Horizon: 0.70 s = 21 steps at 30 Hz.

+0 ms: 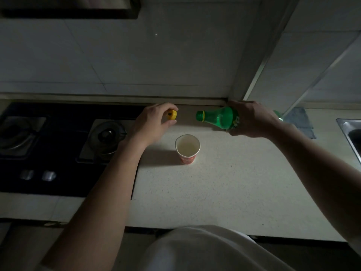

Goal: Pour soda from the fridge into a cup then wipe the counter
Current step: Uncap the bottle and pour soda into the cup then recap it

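A green soda bottle (pixel 218 118) lies almost level in the air above the counter, its open mouth pointing left. My right hand (pixel 252 119) grips its body. The yellow cap (pixel 172 115) is pinched between the fingers and thumb of my left hand (pixel 154 122), a short way left of the bottle mouth. Below and between the two hands stands a red paper cup (pixel 188 149) on the pale counter (pixel 224 188), with pale liquid in it. Nothing is pouring from the bottle.
A black gas hob (pixel 58 149) with two burners fills the left of the counter. A blue-grey cloth (pixel 301 122) lies at the back right, next to a steel sink (pixel 351 133). The tiled wall rises right behind the hands.
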{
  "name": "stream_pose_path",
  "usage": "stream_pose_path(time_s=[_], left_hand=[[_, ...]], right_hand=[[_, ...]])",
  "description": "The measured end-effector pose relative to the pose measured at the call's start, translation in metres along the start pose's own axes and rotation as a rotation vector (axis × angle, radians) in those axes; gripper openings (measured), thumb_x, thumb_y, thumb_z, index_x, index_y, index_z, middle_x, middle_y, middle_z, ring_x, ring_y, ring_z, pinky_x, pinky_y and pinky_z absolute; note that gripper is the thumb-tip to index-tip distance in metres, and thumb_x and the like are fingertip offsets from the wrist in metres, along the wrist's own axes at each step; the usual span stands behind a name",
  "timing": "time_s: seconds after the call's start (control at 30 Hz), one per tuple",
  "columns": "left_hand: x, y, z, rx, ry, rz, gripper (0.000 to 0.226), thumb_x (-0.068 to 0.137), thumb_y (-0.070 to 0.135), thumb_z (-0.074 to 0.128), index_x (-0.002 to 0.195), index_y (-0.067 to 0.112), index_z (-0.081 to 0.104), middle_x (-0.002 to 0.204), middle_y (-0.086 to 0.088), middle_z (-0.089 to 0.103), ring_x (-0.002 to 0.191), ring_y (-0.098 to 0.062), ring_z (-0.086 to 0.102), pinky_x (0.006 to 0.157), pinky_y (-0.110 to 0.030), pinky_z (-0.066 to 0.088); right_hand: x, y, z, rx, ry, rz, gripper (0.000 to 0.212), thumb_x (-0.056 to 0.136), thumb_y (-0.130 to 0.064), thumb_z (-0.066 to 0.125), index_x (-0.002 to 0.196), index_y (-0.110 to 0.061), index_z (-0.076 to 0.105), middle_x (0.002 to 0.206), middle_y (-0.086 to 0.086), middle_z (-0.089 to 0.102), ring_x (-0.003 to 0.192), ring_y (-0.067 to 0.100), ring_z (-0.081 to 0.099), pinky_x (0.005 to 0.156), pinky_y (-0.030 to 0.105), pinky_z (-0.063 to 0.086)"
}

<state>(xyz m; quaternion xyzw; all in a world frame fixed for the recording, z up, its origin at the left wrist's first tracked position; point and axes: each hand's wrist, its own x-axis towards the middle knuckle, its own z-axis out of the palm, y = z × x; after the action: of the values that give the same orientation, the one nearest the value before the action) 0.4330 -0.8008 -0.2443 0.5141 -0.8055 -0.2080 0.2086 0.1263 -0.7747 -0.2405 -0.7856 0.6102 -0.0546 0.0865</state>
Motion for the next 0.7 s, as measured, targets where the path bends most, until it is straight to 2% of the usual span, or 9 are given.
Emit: stream_pose_path(time_s=[0.1, 0.2, 0.27, 0.37, 0.47, 0.53, 0.6, 0.7], left_hand=[[0.001, 0.002, 0.001, -0.001, 0.008, -0.006, 0.036, 0.086, 0.027, 0.072, 0.12, 0.023, 0.062, 0.115, 0.001, 0.063, 0.104, -0.015, 0.057, 0.081, -0.025, 0.042], [0.003, 0.007, 0.002, -0.052, 0.02, 0.004, 0.037, 0.083, 0.033, 0.074, 0.116, 0.021, 0.065, 0.105, 0.003, 0.068, 0.097, -0.012, 0.062, 0.081, -0.026, 0.049], [0.003, 0.011, 0.005, -0.084, 0.012, 0.015, 0.037, 0.081, 0.039, 0.073, 0.113, 0.021, 0.066, 0.1, 0.004, 0.07, 0.093, -0.01, 0.065, 0.082, -0.029, 0.053], [0.005, 0.018, 0.007, -0.141, -0.003, 0.009, 0.037, 0.081, 0.048, 0.069, 0.108, 0.023, 0.068, 0.097, 0.007, 0.071, 0.092, -0.005, 0.066, 0.082, -0.028, 0.054], [0.009, 0.026, 0.007, -0.185, -0.003, -0.001, 0.042, 0.081, 0.054, 0.065, 0.106, 0.021, 0.069, 0.096, 0.007, 0.072, 0.091, -0.002, 0.066, 0.083, -0.027, 0.054], [0.013, 0.033, 0.006, -0.195, -0.013, 0.008, 0.044, 0.081, 0.058, 0.063, 0.104, 0.022, 0.069, 0.094, 0.008, 0.072, 0.091, 0.0, 0.066, 0.082, -0.028, 0.054], [0.017, 0.042, 0.006, -0.182, -0.037, 0.022, 0.045, 0.08, 0.061, 0.061, 0.104, 0.024, 0.069, 0.095, 0.01, 0.072, 0.093, 0.001, 0.065, 0.083, -0.029, 0.054], [0.021, 0.054, 0.01, -0.16, -0.058, 0.057, 0.047, 0.078, 0.067, 0.059, 0.104, 0.028, 0.069, 0.096, 0.012, 0.072, 0.093, 0.0, 0.066, 0.084, -0.033, 0.055]], right_hand=[[-0.004, 0.002, 0.011, 0.106, 0.016, 0.014, 0.066, 0.073, -0.031, 0.083, 0.129, -0.027, 0.047, 0.107, 0.002, 0.069, 0.089, 0.021, 0.067, 0.071, 0.041, 0.06], [-0.009, 0.002, 0.021, 0.179, 0.056, 0.02, 0.061, 0.073, -0.031, 0.083, 0.124, -0.027, 0.049, 0.105, 0.001, 0.069, 0.087, 0.02, 0.067, 0.068, 0.039, 0.06], [-0.014, 0.0, 0.027, 0.23, 0.096, 0.031, 0.059, 0.073, -0.03, 0.083, 0.122, -0.023, 0.052, 0.103, 0.002, 0.069, 0.085, 0.018, 0.067, 0.065, 0.033, 0.059], [-0.021, -0.001, 0.036, 0.353, 0.157, 0.08, 0.062, 0.072, -0.031, 0.085, 0.124, -0.02, 0.053, 0.102, -0.001, 0.067, 0.083, 0.013, 0.062, 0.062, 0.016, 0.046], [-0.028, 0.0, 0.04, 0.514, 0.207, 0.175, 0.065, 0.071, -0.032, 0.086, 0.125, -0.019, 0.052, 0.099, -0.007, 0.06, 0.082, 0.008, 0.058, 0.062, 0.008, 0.037], [-0.033, -0.002, 0.042, 0.526, 0.225, 0.198, 0.064, 0.072, -0.033, 0.085, 0.125, -0.018, 0.052, 0.097, -0.01, 0.058, 0.076, -0.001, 0.055, 0.059, 0.004, 0.035], [-0.037, -0.004, 0.046, 0.526, 0.227, 0.164, 0.064, 0.071, -0.035, 0.085, 0.124, -0.018, 0.052, 0.097, -0.009, 0.061, 0.077, 0.001, 0.059, 0.061, 0.007, 0.041], [-0.043, -0.004, 0.051, 0.556, 0.248, 0.138, 0.06, 0.069, -0.033, 0.085, 0.118, -0.019, 0.054, 0.096, -0.008, 0.063, 0.08, 0.012, 0.065, 0.064, 0.021, 0.053]])
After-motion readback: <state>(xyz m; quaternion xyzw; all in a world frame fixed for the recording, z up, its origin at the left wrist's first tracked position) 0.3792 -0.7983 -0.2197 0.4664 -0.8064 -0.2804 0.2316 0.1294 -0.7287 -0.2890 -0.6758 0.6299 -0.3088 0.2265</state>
